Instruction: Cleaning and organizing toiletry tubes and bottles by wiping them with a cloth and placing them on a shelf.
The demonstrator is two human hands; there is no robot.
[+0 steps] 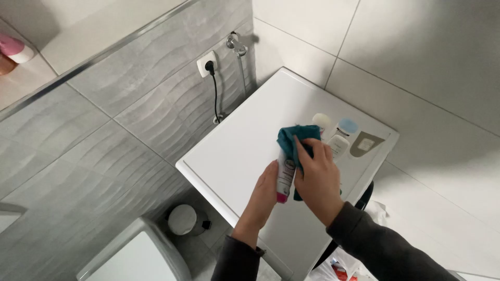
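Tube (285, 179), white with a pink cap at the lower end, held lifted above the white machine top (239, 145), cap pointing toward the wearer. Gripped by left hand (266, 187) from the left side, fingers curled shut around the lower body; likely held this way to keep the tube steady and leave its upper length exposed. Teal cloth (294, 140) wrapped over the upper end of the tube and pressed against it by right hand (316, 174), fingers closed over the fabric (thumb position not visible). Cloth bunched rather than spread, so that it conforms to the round body.

Just beyond the hands, standing upright on the machine top: cream-lidded container (322, 122) and blue-lidded bottle (344, 134), grouped close together near the right rear edge, apparently set aside within easy reach. Grey label (366, 144) beside them at the corner.

Further out: black cable (215, 96) plugged into wall socket (207, 63), water tap (237, 44) on the grey tiled wall, small white bin (183, 219) on the floor below, toilet lid (136, 257) at lower left.
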